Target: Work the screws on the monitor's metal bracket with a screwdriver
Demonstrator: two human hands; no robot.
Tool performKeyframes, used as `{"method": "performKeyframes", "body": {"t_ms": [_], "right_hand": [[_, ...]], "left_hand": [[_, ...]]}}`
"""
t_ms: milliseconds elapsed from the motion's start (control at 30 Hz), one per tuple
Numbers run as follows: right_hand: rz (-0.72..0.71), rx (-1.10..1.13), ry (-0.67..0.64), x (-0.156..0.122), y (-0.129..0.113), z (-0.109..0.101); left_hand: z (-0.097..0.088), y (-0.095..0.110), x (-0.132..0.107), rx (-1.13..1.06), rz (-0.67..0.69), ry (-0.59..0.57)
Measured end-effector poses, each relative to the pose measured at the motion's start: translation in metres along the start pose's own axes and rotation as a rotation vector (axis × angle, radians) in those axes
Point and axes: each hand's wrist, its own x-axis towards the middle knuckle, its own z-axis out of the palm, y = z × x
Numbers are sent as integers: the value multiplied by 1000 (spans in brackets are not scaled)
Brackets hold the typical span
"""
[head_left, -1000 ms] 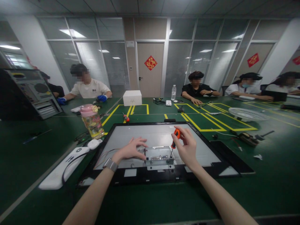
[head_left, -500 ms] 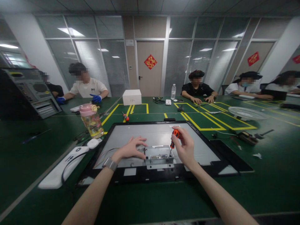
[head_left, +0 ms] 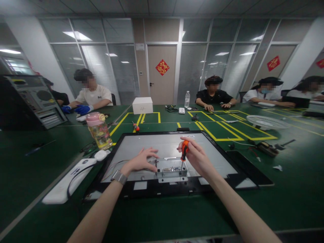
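A black-framed monitor panel (head_left: 222,170) lies back-up on the green table in front of me. A metal bracket (head_left: 171,168) sits on its near middle. My right hand (head_left: 196,156) is closed round an orange-handled screwdriver (head_left: 184,149), held almost upright with its tip on the bracket's right part. My left hand (head_left: 141,161), with a watch on its wrist, rests on the bracket's left edge with fingers spread and curled down onto it. Thin coloured wires (head_left: 113,166) run out to the left of the bracket.
A white cover (head_left: 66,180) and a white mouse (head_left: 101,155) lie left of the panel, with a pink-lidded bottle (head_left: 99,130) behind them. A computer case (head_left: 32,100) stands far left. A white box (head_left: 142,105), a fan grille (head_left: 267,123), small tools (head_left: 265,148) and several seated people are beyond.
My right hand has shifted a little left and tipped the screwdriver closer to upright. The left hand has stayed on the bracket. The person at the back left has drawn their gloved hands leftward.
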Motion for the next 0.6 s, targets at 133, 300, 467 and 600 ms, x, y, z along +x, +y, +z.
{"method": "performKeyframes", "body": {"t_ms": [133,300,467,600], "right_hand": [[4,56,-25,1,-2,1],[-26,-75,34,1,0,-3],[-26,-14,39,3,-1,-3],[-89,-50,50,4,2,-5]], "left_hand": [[0,1,-1,8,3,-3],[0,1,-1,-19,7,9],[0,2,-1,-11,-6,16],[0,2,-1,-4,-5,10]]}}
